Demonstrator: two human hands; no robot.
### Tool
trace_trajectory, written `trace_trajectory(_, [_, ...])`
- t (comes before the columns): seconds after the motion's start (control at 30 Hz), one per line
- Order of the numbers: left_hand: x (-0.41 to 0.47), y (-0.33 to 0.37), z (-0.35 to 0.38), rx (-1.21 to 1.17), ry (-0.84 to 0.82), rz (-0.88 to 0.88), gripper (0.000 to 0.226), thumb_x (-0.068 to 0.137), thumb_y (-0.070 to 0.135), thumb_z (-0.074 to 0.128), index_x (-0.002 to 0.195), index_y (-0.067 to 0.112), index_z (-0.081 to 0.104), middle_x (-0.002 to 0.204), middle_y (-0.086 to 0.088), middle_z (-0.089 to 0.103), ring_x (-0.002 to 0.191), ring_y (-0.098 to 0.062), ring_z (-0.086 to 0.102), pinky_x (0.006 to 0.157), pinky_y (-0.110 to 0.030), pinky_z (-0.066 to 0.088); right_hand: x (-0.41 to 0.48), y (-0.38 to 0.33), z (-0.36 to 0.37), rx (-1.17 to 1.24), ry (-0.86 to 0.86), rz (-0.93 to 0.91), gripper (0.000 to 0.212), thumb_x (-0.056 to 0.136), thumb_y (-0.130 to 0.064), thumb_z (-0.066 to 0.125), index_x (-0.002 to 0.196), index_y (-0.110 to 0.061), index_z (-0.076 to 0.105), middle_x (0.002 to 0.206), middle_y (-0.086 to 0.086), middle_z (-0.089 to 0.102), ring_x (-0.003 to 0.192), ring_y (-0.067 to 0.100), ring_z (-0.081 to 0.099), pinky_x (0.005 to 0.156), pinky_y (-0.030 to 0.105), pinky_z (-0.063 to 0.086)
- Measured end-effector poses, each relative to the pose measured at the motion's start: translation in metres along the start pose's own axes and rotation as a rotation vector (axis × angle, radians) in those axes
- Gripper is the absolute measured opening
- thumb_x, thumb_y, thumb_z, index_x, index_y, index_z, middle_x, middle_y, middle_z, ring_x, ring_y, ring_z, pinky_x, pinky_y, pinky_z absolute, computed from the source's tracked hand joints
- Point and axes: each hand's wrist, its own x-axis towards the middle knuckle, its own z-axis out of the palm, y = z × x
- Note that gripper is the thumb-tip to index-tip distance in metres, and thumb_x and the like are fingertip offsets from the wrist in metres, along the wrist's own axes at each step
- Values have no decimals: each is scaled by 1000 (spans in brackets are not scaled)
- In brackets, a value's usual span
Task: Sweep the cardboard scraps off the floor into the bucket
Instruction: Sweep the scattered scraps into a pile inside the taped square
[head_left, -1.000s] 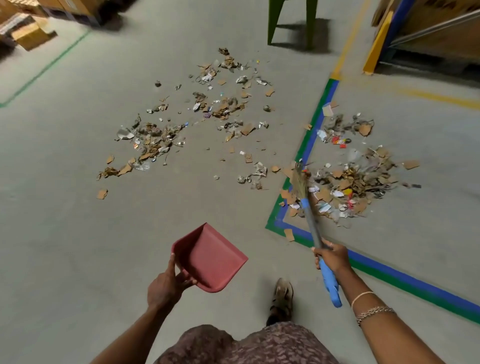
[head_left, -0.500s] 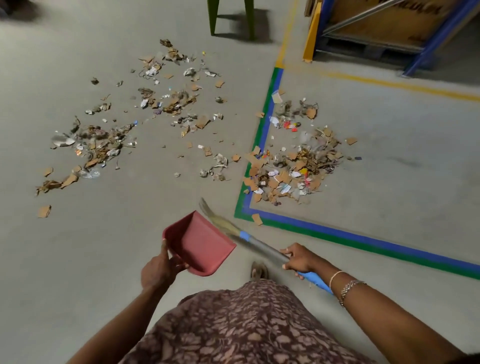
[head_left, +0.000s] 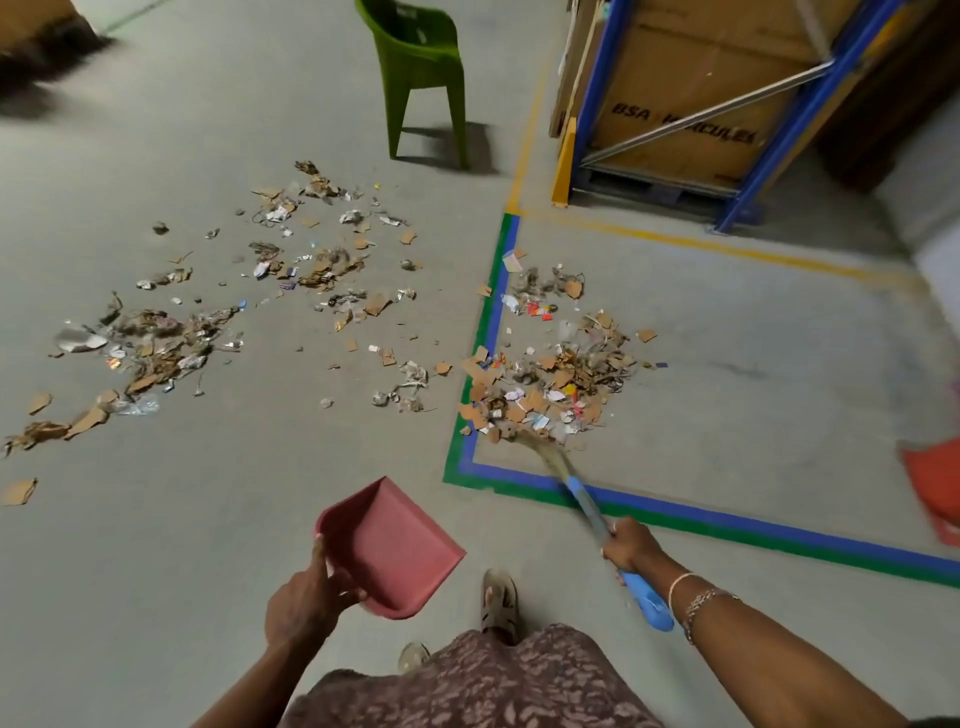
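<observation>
The thickest heap of cardboard scraps (head_left: 545, 384) lies on the floor (head_left: 753, 467) just inside the corner of the green-and-blue tape (head_left: 460, 470), mixed with bits of paper and wrapper. The broom (head_left: 582, 499) meets the heap's near edge at about 6 o'clock, its bristles blurred. From where I stand this looks like the gathering step: the heap is being drawn together, and the dustpan (head_left: 389, 545) shows a bare inside and appears to be held tilted off the floor. The right grip (head_left: 631, 545) is clamped round the broom's blue handle, with the heap at about 11 o'clock from it and well apart, the broom's length between them. The left grip (head_left: 306, 603) is closed on the dustpan's rear edge, at 9 o'clock of the right grip, and the heap sits at roughly 1 o'clock from it. The next move, I'd judge, calls for setting the pan's lip flat on the floor at the heap's near side and brushing the pieces over it in short strokes. Looser scraps (head_left: 156, 343) are spread at 10 o'clock of the pan, well apart from both grips. An orange-red thing (head_left: 930, 483), cut off by the frame at 4 o'clock of the heap, may be the bucket, but I cannot tell. Farther off stand a green chair (head_left: 421, 67) at 11 o'clock and a blue rack (head_left: 597, 93) at 1 o'clock.
</observation>
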Motion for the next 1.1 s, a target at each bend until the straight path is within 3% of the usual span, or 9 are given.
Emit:
trace_trajectory(0.07, [0,3,-2,-5,-7,12,104,80,70,65,157,28,9,96,-4,73,86,-28,70,59,-33,40,-14,-5,-5,90,54,-4,23,72,-13,60,92,-1,60,64,13,62,46,35,65,47,46,58])
trace_trajectory(0.13, [1,6,-5,-21,-1,36,102,81,70,63,157,28,10,95,-5,73,86,-28,70,59,-33,40,-40,-10,-9,221,97,-27,16,79,-3,60,94,-6,56,60,13,60,43,33,61,43,39,53])
trace_trajectory(0.27, [13,10,0,-32,-2,68,105,80,73,62,157,28,7,92,-5,72,82,-29,69,58,-33,43,-80,-4,-13,480,75,-53,44,86,4,60,128,-11,60,63,8,57,44,23,51,46,31,46])
trace_trajectory(0.37, [19,11,5,-34,0,76,106,78,74,62,157,29,8,89,-4,73,79,-29,69,61,-36,51,-98,4,-12,497,13,-91,54,88,2,64,139,-15,57,66,10,56,47,23,50,46,30,45])
trace_trajectory(0.5, [19,19,2,-11,-23,67,104,78,69,67,156,27,12,94,-6,73,84,-30,70,60,-33,43,-101,-9,-5,447,-70,-132,60,90,2,64,146,-13,49,70,10,56,45,22,50,42,29,43])
trace_trajectory(0.67, [25,27,-15,30,-47,-17,104,83,65,65,158,23,7,110,-8,71,99,-30,68,65,-32,40,-55,-55,18,297,-218,-160,54,85,-2,67,138,-6,56,65,5,57,44,22,52,45,32,47])
trace_trajectory(0.8, [31,29,-29,-13,2,-119,103,81,66,67,157,25,11,100,-7,73,91,-31,70,61,-33,41,3,-101,26,143,-333,-193,53,84,-6,65,136,-10,54,68,10,65,41,21,55,41,29,47])
trace_trajectory(1.0, [43,39,-46,-50,82,-263,107,73,73,68,155,31,14,93,-5,75,86,-31,71,59,-34,46,82,-155,19,55,-397,-180,21,86,-1,59,103,9,66,76,20,61,39,24,54,50,36,52])
trace_trajectory(1.1, [44,55,-49,-107,127,-318,105,71,76,68,152,33,16,87,-3,75,83,-30,71,55,-34,44,125,-160,6,-18,-329,-181,7,83,-4,71,81,-1,65,71,11,59,52,20,54,57,36,50])
